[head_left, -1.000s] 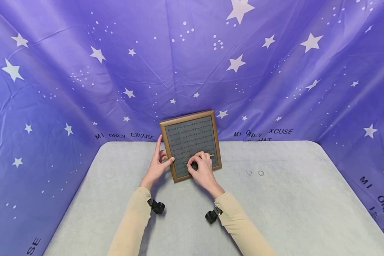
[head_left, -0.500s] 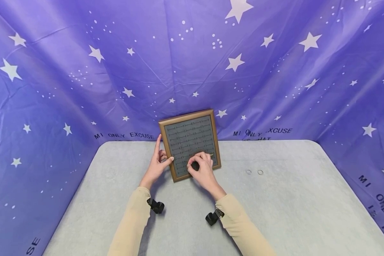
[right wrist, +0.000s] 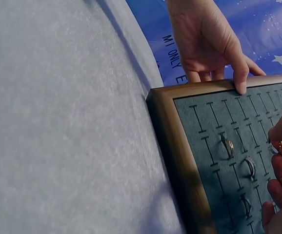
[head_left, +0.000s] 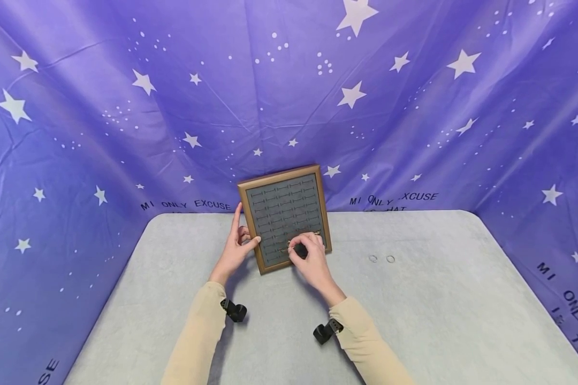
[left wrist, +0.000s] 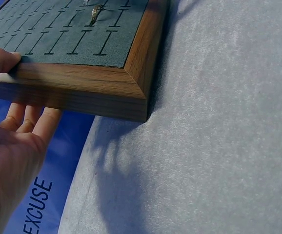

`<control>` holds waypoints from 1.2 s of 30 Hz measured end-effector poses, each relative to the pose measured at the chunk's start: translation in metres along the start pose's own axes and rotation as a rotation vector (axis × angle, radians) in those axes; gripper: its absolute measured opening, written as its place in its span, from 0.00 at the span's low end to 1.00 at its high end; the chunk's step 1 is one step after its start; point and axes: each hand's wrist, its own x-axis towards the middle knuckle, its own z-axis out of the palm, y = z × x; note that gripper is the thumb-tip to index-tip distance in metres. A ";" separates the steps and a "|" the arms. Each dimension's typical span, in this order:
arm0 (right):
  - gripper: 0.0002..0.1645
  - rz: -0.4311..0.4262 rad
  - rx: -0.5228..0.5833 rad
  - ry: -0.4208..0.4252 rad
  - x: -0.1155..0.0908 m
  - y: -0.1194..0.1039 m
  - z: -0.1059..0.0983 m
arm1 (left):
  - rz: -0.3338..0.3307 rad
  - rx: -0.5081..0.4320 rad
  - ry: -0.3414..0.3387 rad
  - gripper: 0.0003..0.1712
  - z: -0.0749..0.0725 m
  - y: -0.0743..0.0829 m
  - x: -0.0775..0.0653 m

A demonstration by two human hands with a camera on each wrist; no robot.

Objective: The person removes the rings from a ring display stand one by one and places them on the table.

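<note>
A wooden-framed ring display board (head_left: 279, 209) with a dark slotted pad leans up at the back of the table. My left hand (head_left: 234, 251) grips its left edge, thumb on the front of the frame and fingers behind. My right hand (head_left: 310, 259) is over the lower part of the pad, thumb and forefinger pinching a small gold-coloured ring (right wrist: 279, 146). In the right wrist view, a gold-toned ring (right wrist: 227, 147), a silvery ring (right wrist: 250, 167) and a darker ring (right wrist: 246, 206) sit in slots. The right hand hides part of the pad.
Two loose rings, a left one (head_left: 373, 259) and a right one (head_left: 390, 259), lie on the grey table (head_left: 438, 310) to the right of the board. A purple star-printed cloth (head_left: 221, 107) hangs behind and at both sides.
My right hand has shifted slightly to the right across the pad, and a ring in a slot left of its fingertips now shows more plainly. The left hand keeps its grip.
</note>
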 end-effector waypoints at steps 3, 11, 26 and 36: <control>0.05 0.007 0.006 0.017 -0.002 0.003 -0.002 | -0.005 -0.005 0.003 0.56 0.000 0.000 0.000; 0.05 0.024 0.017 0.040 -0.007 0.008 -0.008 | -0.017 -0.017 0.001 0.56 0.000 -0.001 0.000; 0.06 0.036 0.017 0.085 -0.015 0.021 -0.023 | -0.020 -0.019 0.001 0.57 0.000 -0.002 0.000; 0.05 0.062 0.012 0.094 -0.019 0.030 -0.038 | -0.008 -0.025 -0.005 0.57 0.000 -0.003 0.001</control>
